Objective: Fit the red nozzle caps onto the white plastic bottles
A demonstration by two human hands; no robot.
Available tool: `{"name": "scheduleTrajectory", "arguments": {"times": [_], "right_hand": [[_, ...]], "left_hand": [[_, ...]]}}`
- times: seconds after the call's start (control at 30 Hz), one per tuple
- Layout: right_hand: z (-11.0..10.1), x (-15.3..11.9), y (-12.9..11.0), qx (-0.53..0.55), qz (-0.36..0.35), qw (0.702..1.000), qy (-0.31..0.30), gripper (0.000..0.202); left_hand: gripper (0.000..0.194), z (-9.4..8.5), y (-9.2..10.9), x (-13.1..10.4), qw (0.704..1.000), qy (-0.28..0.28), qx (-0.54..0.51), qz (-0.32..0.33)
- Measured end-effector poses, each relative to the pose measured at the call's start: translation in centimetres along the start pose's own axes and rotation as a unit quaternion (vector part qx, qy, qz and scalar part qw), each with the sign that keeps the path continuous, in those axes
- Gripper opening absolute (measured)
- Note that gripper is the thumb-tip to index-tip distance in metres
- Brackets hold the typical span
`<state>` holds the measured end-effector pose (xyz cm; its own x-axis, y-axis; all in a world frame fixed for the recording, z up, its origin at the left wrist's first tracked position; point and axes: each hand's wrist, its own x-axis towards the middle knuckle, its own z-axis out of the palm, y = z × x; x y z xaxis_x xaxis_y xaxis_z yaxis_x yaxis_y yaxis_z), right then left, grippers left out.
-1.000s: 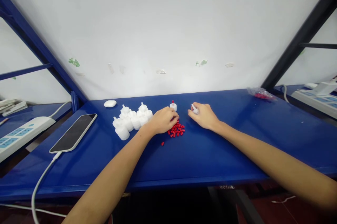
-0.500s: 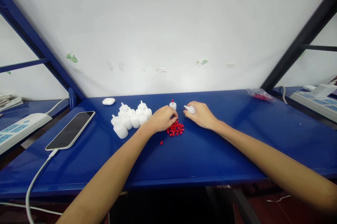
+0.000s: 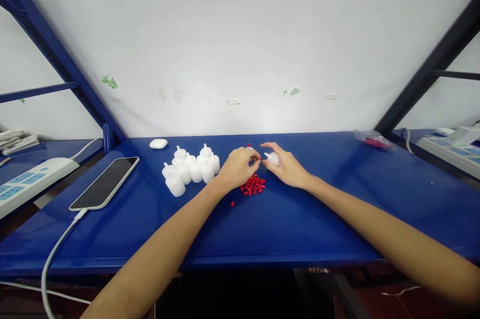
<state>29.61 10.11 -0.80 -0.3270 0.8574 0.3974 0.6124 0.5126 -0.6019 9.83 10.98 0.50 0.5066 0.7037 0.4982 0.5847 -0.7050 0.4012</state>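
Observation:
My left hand [image 3: 239, 166] is closed in a pinch just above the pile of small red caps [image 3: 253, 187]. A speck of red shows at its fingertips, a cap [image 3: 260, 160]. Facing it, my right hand [image 3: 291, 169] grips a small white dropper bottle [image 3: 273, 159] whose bare nozzle points left toward that cap; the index finger is lifted off. Behind my left hand a bottle with a red cap [image 3: 249, 145] is mostly hidden. One loose cap [image 3: 232, 204] lies nearer the front edge. To the left stand several white bottles [image 3: 195, 171] with uncapped nozzles.
A phone [image 3: 105, 183] on a white cable lies at the left, with a white rounded case [image 3: 158, 144] farther back. A clear bag [image 3: 375, 140] with red pieces sits at the back right. Power strips [image 3: 32, 181] flank the blue table [image 3: 285, 229].
My left hand has risen from the cap pile and moved right toward the bottle's nozzle, pinching a red cap. My right hand still holds the bottle, its index finger now raised.

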Motion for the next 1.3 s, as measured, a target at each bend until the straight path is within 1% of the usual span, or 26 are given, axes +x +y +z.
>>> {"name": "scheduleTrajectory", "arguments": {"times": [0.07,0.1,0.17,0.27,0.37,0.43,0.47,0.53,0.63,0.73,0.87,0.93,1.0,1.03,1.1,1.17,1.2,1.23,1.3], "right_hand": [[0.0,-0.1,-0.3,0.037,-0.003,0.999,-0.020,0.027],[0.0,-0.1,-0.4,0.056,-0.002,0.998,-0.023,0.023],[0.1,-0.2,-0.8,0.096,0.010,0.995,-0.026,0.025],[0.4,-0.3,-1.3,0.179,0.029,0.982,-0.044,0.027],[0.8,-0.3,-1.5,0.316,0.054,0.945,-0.066,0.032],[1.1,-0.3,-1.5,0.379,0.076,0.920,-0.067,0.040],[1.2,-0.2,-1.4,0.391,0.086,0.914,-0.062,0.045],[1.3,-0.2,-1.5,0.389,0.094,0.915,-0.053,0.052],[1.4,-0.1,-1.6,0.381,0.077,0.920,-0.042,0.057],[1.5,-0.2,-1.9,0.391,0.068,0.917,-0.034,0.059],[1.5,-0.3,-2.6,0.414,0.087,0.906,-0.022,0.057],[1.4,-0.3,-2.9,0.418,0.092,0.904,-0.013,0.053],[1.4,-0.4,-3.0,0.421,0.094,0.902,-0.009,0.049],[1.4,-0.3,-3.0,0.425,0.100,0.900,-0.008,0.046],[1.3,-0.3,-2.8,0.439,0.124,0.890,0.002,0.042],[1.2,-0.1,-2.5,0.452,0.153,0.878,0.023,0.038],[1.2,-0.1,-2.4,0.457,0.162,0.874,0.035,0.036],[1.1,0.0,-2.2,0.460,0.164,0.872,0.043,0.036],[0.9,0.0,-1.8,0.463,0.159,0.871,0.050,0.037]], "left_hand": [[0.011,-0.2,0.6,0.1,0.990,0.084,-0.105,-0.045],[0.010,-0.3,0.8,0.2,0.980,0.110,-0.155,-0.062],[0.011,-0.3,1.2,0.2,0.958,0.126,-0.243,-0.087],[0.015,0.1,1.4,0.2,0.931,0.108,-0.334,-0.104],[0.018,0.5,1.6,0.1,0.917,0.103,-0.372,-0.101],[0.019,0.6,1.8,0.1,0.908,0.105,-0.391,-0.104],[0.019,0.7,2.0,0.1,0.903,0.101,-0.404,-0.107],[0.021,0.9,2.3,0.0,0.890,0.086,-0.432,-0.116],[0.026,1.4,2.5,0.0,0.862,0.059,-0.487,-0.128],[0.031,1.8,2.5,-0.1,0.836,0.041,-0.531,-0.133],[0.031,1.9,2.6,-0.1,0.828,0.040,-0.544,-0.133],[0.029,1.8,2.7,-0.1,0.830,0.038,-0.541,-0.129],[0.027,1.8,2.7,-0.2,0.845,0.028,-0.520,-0.123],[0.025,1.7,2.8,-0.2,0.862,0.029,-0.491,-0.119],[0.020,1.5,2.9,-0.5,0.915,0.057,-0.388,-0.098],[0.015,1.1,3.1,-0.8,0.966,0.086,-0.240,-0.037],[0.014,0.9,3.3,-1.0,0.982,0.086,-0.165,0.005],[0.017,0.7,3.4,-1.2,0.991,0.075,-0.102,0.049],[0.025,0.4,3.7,-1.5,0.992,0.040,-0.018,0.115]]}}
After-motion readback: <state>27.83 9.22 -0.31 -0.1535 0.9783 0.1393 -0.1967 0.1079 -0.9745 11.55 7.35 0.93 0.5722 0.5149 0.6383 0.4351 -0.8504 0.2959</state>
